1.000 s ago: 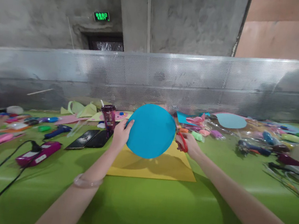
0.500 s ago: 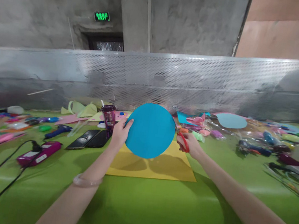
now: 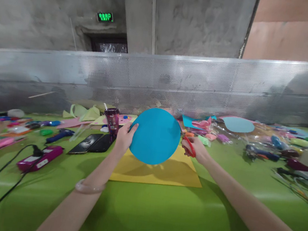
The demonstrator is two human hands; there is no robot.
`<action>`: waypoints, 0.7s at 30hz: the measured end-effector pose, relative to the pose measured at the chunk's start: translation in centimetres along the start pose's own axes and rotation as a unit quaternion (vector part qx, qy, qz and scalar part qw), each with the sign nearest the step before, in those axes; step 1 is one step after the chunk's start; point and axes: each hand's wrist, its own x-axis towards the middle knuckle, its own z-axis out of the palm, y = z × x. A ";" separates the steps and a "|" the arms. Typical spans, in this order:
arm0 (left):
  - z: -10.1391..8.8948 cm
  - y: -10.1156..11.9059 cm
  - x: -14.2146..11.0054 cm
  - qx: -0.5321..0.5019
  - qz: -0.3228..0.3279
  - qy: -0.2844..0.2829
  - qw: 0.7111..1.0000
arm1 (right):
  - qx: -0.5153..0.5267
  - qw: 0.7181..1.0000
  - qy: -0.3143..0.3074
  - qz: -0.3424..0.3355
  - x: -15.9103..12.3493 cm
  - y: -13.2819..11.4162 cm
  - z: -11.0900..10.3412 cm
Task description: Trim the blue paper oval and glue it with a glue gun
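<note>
a blue paper circle (image 3: 155, 136) is held up over a yellow sheet (image 3: 159, 174) on the green table (image 3: 156, 216), little changed from half a second ago: the disc has dipped only slightly, and the red-handled scissors (image 3: 191, 149) remain by its right rim, suggesting the work has barely moved on. the left hand (image 3: 124, 139) is clamped on the circle's left edge, thumb on the near face. the right hand (image 3: 198, 150) is closed around the scissor handles; whether the blades are shut on the paper is too small to tell. both forearms reach forward from the near edge, a bracelet (image 3: 90, 188) on the left, the hands apart on either side of the disc.
</note>
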 end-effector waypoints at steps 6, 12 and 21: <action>0.0 -0.5 0.1 0.000 0.005 0.000 1.000 | -0.003 1.000 -0.004 -0.001 0.2 0.2 0.0; 0.0 -0.2 0.0 -0.018 0.006 -0.007 1.000 | -0.004 1.000 -0.011 0.009 0.3 0.2 -0.1; 0.1 -0.3 0.0 -0.034 -0.004 -0.006 0.999 | -0.012 1.000 -0.017 0.007 0.5 0.4 -0.2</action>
